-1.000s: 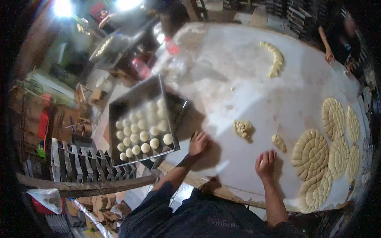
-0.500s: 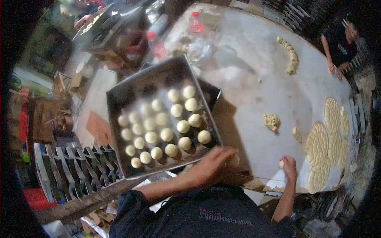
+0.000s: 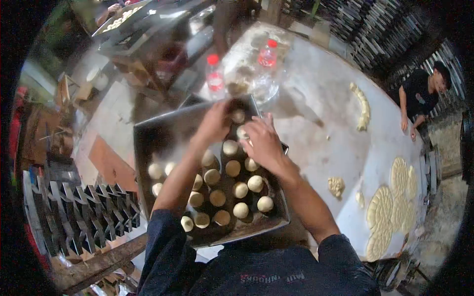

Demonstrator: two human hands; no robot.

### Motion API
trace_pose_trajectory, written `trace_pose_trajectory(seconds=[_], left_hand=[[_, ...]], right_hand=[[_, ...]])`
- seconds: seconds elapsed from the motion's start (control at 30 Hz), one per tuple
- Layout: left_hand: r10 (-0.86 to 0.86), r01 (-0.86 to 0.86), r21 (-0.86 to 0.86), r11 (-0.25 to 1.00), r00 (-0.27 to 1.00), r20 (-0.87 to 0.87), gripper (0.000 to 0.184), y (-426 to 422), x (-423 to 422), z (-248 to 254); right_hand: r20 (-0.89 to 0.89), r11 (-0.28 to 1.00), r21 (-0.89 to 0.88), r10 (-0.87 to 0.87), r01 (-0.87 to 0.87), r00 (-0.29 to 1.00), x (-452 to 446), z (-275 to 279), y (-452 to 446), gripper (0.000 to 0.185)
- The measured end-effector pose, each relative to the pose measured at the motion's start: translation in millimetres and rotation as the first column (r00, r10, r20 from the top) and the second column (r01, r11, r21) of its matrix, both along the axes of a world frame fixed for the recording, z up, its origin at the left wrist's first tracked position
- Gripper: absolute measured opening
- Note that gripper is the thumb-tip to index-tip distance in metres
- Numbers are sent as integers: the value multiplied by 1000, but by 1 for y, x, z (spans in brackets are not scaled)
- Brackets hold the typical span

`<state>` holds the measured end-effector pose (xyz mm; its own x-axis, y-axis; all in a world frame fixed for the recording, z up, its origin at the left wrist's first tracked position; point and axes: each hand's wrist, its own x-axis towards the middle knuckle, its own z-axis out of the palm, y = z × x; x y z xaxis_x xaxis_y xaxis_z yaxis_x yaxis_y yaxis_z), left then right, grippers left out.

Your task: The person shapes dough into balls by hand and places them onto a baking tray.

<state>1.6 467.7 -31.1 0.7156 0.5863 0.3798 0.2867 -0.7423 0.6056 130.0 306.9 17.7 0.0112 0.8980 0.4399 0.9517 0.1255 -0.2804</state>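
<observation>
A dark metal baking tray (image 3: 212,242) lies tilted across the view, with round pale dough balls (image 3: 240,210) in rows inside it. My left hand (image 3: 216,121) is over the tray's far part, somewhat blurred, its fingers curled against a dough ball (image 3: 238,116). Just to the right, my right hand (image 3: 261,140) reaches over the tray's far right side and has its fingertips closed on another dough ball (image 3: 242,132). My forearms and hands hide part of the rows.
On the floured table (image 3: 306,143) are a dough strip (image 3: 364,106), a dough lump (image 3: 336,187) and scored flat dough rounds (image 3: 380,212). Two red-capped bottles (image 3: 267,55) stand beyond the tray. A co-worker (image 3: 419,96) is at the right edge. Stacked metal trays (image 3: 79,212) stand left.
Both hands have moved from the table, right of the tray, to the tray's far end, bringing dough balls. My head view has shifted, so the table's contents appear lower.
</observation>
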Motion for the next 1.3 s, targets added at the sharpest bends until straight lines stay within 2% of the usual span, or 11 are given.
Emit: trace_pose_trajectory(seconds=[0.17, 0.3, 0.4, 0.43, 0.5, 0.57, 0.7, 0.87, 1.07, 1.27, 1.3], left_hand=[[-14, 2, 112, 994, 994, 106, 45, -52, 39, 84], [-457, 444, 143, 885, 887, 75, 44, -145, 164, 135], [-733, 718, -156, 678, 676, -76, 68, -200, 289, 116], [-737, 680, -291, 673, 651, -181, 79, -209, 338, 85], [-741, 517, -575, 634, 620, -260, 84, -230, 416, 26], [-671, 439, -684, 582, 735, -98, 83, -228, 470, -52], [-292, 89, -628, 773, 929, -229, 72, -244, 576, -115], [153, -142, 72, 987, 739, -656, 72, -294, 664, -78], [-158, 9, -278, 961, 841, -518, 55, -262, 676, -109], [-196, -114, -937, 332, 963, -186, 36, -314, 525, -86], [-411, 30, -798, 602, 868, -278, 37, -300, 498, -98]], right_hand=[[-454, 944, 170, -181, 284, 872, 28, -11, -131, 20], [-411, 682, 81, -641, 727, 648, 93, -47, -279, 8], [-518, 542, 7, -717, 840, 467, 114, -85, -359, 6], [-554, 493, -47, -737, 869, 388, 116, -108, -386, 6], [231, 669, 241, -743, 703, 628, 115, -162, -465, 10], [-214, 489, -111, -862, 865, 460, 101, -161, -523, 11], [-395, 478, -174, -835, 861, 383, 105, -157, -579, 9], [-485, 444, -273, -829, 853, 276, 100, -170, -570, 10], [-613, 433, -269, -766, 860, 193, 104, -171, -559, 11], [-454, 353, -46, -841, 935, 295, 146, -153, -548, 15], [-424, 341, 53, -843, 939, 330, 146, -170, -547, 14]])
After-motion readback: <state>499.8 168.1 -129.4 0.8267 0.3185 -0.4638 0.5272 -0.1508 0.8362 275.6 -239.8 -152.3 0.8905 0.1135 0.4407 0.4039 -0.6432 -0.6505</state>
